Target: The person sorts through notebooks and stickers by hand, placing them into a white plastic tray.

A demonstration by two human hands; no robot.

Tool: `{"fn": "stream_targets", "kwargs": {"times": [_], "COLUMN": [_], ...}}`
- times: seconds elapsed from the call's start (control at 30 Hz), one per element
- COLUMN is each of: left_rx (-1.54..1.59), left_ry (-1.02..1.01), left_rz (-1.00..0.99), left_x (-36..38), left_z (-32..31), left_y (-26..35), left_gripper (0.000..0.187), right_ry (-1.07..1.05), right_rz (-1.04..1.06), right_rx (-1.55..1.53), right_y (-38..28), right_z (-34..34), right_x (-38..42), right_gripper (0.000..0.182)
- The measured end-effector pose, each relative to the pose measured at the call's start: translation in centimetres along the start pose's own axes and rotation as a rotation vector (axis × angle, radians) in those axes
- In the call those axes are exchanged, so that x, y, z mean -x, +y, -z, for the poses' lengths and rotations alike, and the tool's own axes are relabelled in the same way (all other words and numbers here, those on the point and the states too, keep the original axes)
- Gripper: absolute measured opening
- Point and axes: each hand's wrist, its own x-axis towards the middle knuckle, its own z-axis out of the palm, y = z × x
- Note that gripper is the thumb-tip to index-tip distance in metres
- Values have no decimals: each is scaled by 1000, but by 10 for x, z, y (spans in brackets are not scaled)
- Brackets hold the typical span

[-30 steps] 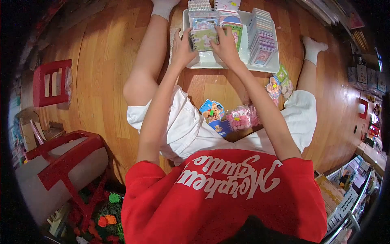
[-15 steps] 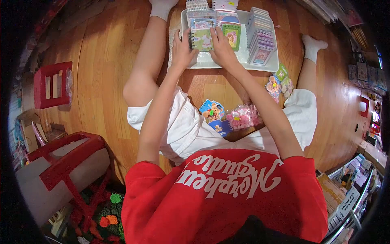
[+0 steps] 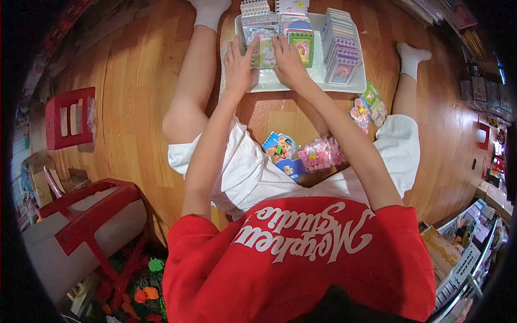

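Observation:
A white tray on the wooden floor holds small spiral notebooks. Over its left part, my left hand and my right hand grip a small green notebook from its two sides. Right beside my right hand, a green-framed notebook with a cartoon girl stands in the tray. A row of packed notebooks fills the tray's right side, and white-spiralled notebooks stand at its far left corner.
Between my legs lie a blue bear notebook and a pink packet. More bear items lie by the tray's near right corner. Red stools stand at left; a crate is at lower right.
The green notebook and both hands have shifted slightly, with the left hand now covering more of its left edge. The whole view has also moved a little.

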Motion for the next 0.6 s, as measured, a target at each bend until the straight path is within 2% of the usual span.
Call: {"fn": "stream_targets", "kwargs": {"times": [0.23, 0.3, 0.4, 0.6], "left_rx": [-43, -47, -37, -14], "left_ry": [-27, -32, -30, -28], "left_rz": [31, 35, 26, 14], "left_x": [-2, -1, -1, 0], "left_z": [0, 0, 0, 1], "left_y": [0, 0, 0, -3], "left_gripper": [98, 98, 99, 100], "right_ry": [-72, -115, -65, -55], "right_rz": [26, 16, 30, -16], "right_rx": [66, 69, 72, 62], "right_y": [-1, -2, 2, 6], "right_z": [7, 14, 10, 24], "right_x": [-9, -9, -6, -8], "right_gripper": [68, 70, 83, 86]}}
